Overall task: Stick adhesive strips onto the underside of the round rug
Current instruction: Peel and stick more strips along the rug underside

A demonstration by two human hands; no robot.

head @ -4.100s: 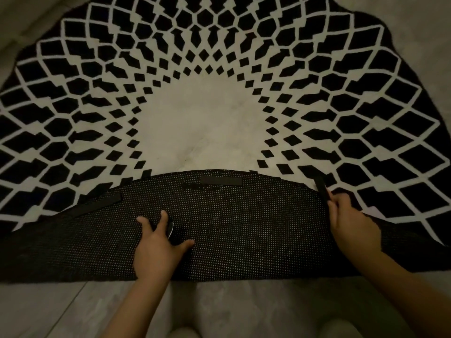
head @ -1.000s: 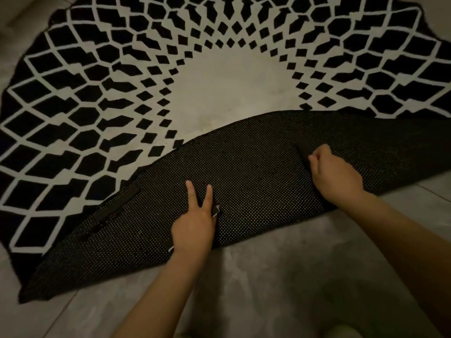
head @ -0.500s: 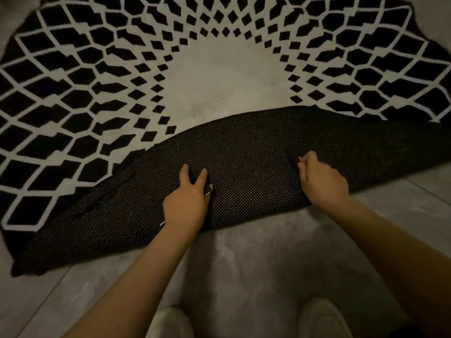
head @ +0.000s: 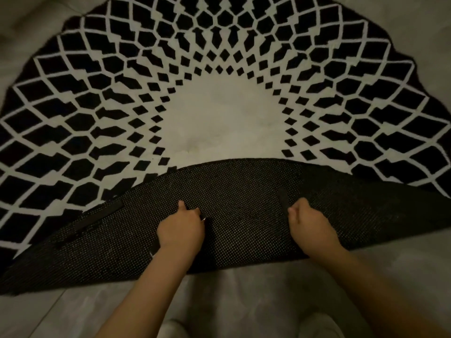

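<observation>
- We see the round rug [head: 219, 118] lying on the pale floor [head: 244, 301], its black-and-white lattice pattern facing up and its near edge folded back towards the middle, so that the dark dotted underside [head: 244, 215] faces us as a wide flap.
- Near the left end of that flap, close to the folded rim, a dark adhesive strip [head: 97, 217] lies slanted and flat on the underside, well apart from both hands.
- Our left hand [head: 181, 231] rests knuckles-up near the middle of the flap, its fingers curled; a thin dark strip piece with a pale edge [head: 203, 218] peeks out beside the fingers and again below the wrist, so the hand seems to be holding it, though we cannot make out the grip itself.
- To the right, a second adhesive strip [head: 283, 197] stands almost straight up the flap, pointing towards the folded rim.
- Our right hand [head: 311, 225] sits just below that strip, fingers bent, with the fingertips [head: 292, 211] pinching or pressing its near end against the underside.
- At the bottom edge of the view two pale rounded shapes [head: 319, 325] show on the floor between our forearms; what they are is too dim to tell.
</observation>
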